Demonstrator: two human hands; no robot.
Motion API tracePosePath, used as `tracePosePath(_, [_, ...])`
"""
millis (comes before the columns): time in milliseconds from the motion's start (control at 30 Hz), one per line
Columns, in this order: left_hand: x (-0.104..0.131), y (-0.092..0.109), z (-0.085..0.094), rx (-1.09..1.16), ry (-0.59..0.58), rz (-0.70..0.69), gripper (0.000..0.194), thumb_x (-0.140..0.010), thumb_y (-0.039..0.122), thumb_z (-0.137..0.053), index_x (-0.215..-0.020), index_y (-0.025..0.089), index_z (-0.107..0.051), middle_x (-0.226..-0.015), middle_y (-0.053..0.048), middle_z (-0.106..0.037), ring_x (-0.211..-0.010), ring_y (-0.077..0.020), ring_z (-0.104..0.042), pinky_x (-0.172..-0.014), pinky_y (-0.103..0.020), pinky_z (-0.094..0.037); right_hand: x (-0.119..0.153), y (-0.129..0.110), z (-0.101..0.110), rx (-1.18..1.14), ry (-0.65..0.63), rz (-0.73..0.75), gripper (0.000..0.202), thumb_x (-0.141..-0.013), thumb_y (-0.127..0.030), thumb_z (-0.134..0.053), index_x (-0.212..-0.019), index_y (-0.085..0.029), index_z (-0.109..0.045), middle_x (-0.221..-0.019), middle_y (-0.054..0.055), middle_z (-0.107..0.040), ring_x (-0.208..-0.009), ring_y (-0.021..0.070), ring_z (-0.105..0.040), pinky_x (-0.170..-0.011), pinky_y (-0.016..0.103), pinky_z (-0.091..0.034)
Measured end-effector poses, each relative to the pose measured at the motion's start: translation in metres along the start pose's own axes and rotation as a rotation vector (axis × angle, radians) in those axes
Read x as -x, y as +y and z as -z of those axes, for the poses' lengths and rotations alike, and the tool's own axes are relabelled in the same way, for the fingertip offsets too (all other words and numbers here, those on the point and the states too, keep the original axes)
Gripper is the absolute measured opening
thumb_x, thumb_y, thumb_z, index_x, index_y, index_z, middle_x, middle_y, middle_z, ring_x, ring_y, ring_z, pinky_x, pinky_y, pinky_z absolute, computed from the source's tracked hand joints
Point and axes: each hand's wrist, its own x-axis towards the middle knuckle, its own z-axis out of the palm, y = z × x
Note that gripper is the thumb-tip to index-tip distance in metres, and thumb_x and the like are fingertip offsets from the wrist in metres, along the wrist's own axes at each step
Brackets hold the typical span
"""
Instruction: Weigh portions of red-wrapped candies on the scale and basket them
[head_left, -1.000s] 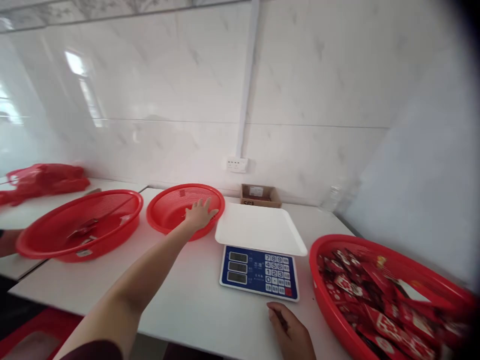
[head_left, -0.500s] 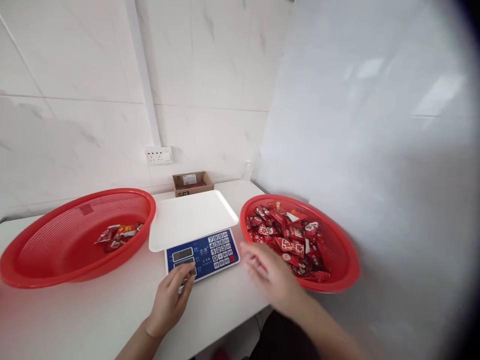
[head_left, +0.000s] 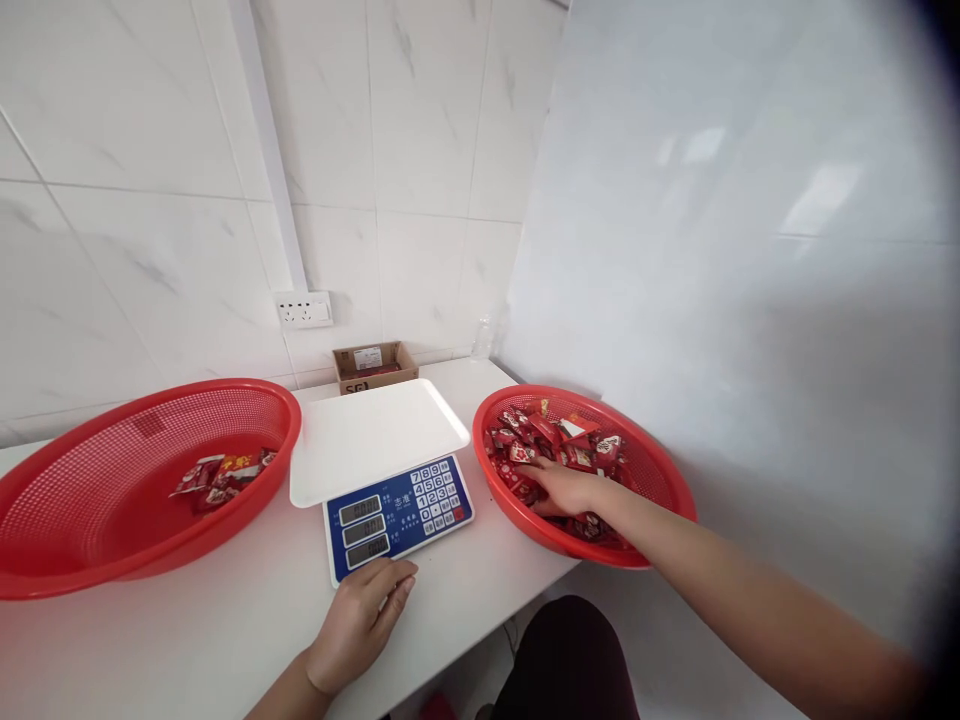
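Note:
My right hand (head_left: 562, 490) reaches into the right red basket (head_left: 679, 505), fingers apart on top of the red candy packets (head_left: 546, 428). Its fingertips are partly lost among the wrappers, and I see no packet gripped. My left hand (head_left: 364, 615) hovers or rests by the front edge of the digital scale (head_left: 409, 520), fingers curled together with nothing visible in them. The scale has a blue keypad panel, three small displays and a bare white weighing tray (head_left: 375, 435).
A second red basket (head_left: 90, 575) stands at the left with several packets (head_left: 225, 478) inside. Behind the scale is a small cardboard box (head_left: 375, 368) against the tiled wall. A wall socket (head_left: 304, 310) sits above the white table (head_left: 225, 640). A pale panel (head_left: 712, 300) rises at the right.
My right hand has moved from beside the right basket's rim into it, onto the packets. My left hand has drawn back from the scale's displays toward its front edge. The view has shifted slightly.

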Motion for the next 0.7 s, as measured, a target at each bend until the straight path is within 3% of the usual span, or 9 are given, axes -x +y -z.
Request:
tracePosePath(67, [0.0,0.0,0.0,0.005,-0.011,0.018,0.018,-0.09,0.023,-0.043,-0.098,0.021,-0.059,-0.083,-0.004,-0.067,-0.073,-0.0136,-0.064,-0.064,-0.021,-0.051,-0.007,-0.003,-0.005,0.066,-0.003,-0.023,0.084,-0.065,-0.041,-0.064,-0.14,-0.024,-0.03,-0.15,0.014,-0.013,-0.117,0.0364,-0.047,-0.09,0.043,-0.041])
tracePosePath(167, [0.0,0.002,0.0,0.02,-0.042,0.03,0.018,-0.09,0.024,-0.042,-0.097,0.021,-0.059,-0.085,-0.004,-0.067,-0.075,-0.0135,-0.064,-0.065,-0.021,-0.051,-0.018,0.0,-0.017,0.154,0.097,-0.06,0.077,-0.067,-0.037,-0.062,-0.138,-0.027,-0.033,-0.149,0.016,-0.016,-0.108,0.0362,-0.053,-0.082,0.043,-0.043])
tracePosePath(267, [-0.001,0.002,-0.001,0.033,-0.067,0.036,0.019,-0.09,0.024,-0.041,-0.097,0.021,-0.059,-0.085,-0.004,-0.067,-0.075,-0.0133,-0.064,-0.066,-0.021,-0.051,-0.024,0.008,-0.021,0.108,0.198,-0.028,0.059,-0.073,-0.032,-0.058,-0.13,-0.027,-0.042,-0.14,0.014,-0.036,-0.102,0.03,-0.057,-0.078,0.037,-0.043])
tracePosePath(367, [-0.001,0.001,-0.001,0.035,-0.059,0.045,0.02,-0.091,0.025,-0.041,-0.096,0.021,-0.059,-0.084,-0.004,-0.067,-0.074,-0.0131,-0.064,-0.065,-0.021,-0.051,-0.024,0.016,-0.012,0.019,0.215,-0.017,0.039,-0.08,-0.033,-0.051,-0.119,-0.026,-0.048,-0.117,0.01,-0.058,-0.092,0.0239,-0.061,-0.074,0.031,-0.043])
tracePosePath(433, [-0.001,0.0,0.0,0.033,-0.033,0.055,0.02,-0.091,0.025,-0.04,-0.097,0.021,-0.06,-0.083,-0.004,-0.067,-0.073,-0.0134,-0.064,-0.065,-0.022,-0.051,-0.022,0.02,-0.005,-0.005,0.205,-0.066,0.035,-0.082,-0.038,-0.048,-0.114,-0.026,-0.048,-0.102,0.007,-0.064,-0.087,0.0242,-0.062,-0.07,0.031,-0.043])
tracePosePath(500, [-0.001,0.0,0.002,0.032,-0.007,0.066,0.02,-0.091,0.025,-0.041,-0.097,0.021,-0.06,-0.084,-0.005,-0.067,-0.073,-0.0137,-0.064,-0.065,-0.022,-0.052,-0.022,0.02,-0.001,-0.003,0.186,-0.108,0.039,-0.079,-0.044,-0.05,-0.112,-0.023,-0.047,-0.097,0.008,-0.065,-0.086,0.027,-0.062,-0.069,0.033,-0.042])
tracePosePath(600, [0.0,0.0,0.003,0.036,0.008,0.073,0.02,-0.09,0.026,-0.042,-0.097,0.022,-0.06,-0.084,-0.004,-0.067,-0.073,-0.0136,-0.064,-0.065,-0.021,-0.052,-0.024,0.016,-0.008,0.032,0.153,-0.105,0.057,-0.071,-0.049,-0.057,-0.118,-0.019,-0.043,-0.111,0.015,-0.059,-0.093,0.0313,-0.06,-0.071,0.035,-0.042])
tracePosePath(700, [-0.001,0.0,0.004,0.041,0.0,0.071,0.02,-0.09,0.026,-0.042,-0.096,0.021,-0.061,-0.083,-0.004,-0.067,-0.073,-0.0136,-0.064,-0.064,-0.021,-0.052,-0.029,0.012,-0.02,0.07,0.2,-0.092,0.066,-0.07,-0.042,-0.061,-0.125,-0.016,-0.036,-0.123,0.021,-0.05,-0.099,0.0322,-0.058,-0.073,0.034,-0.041])
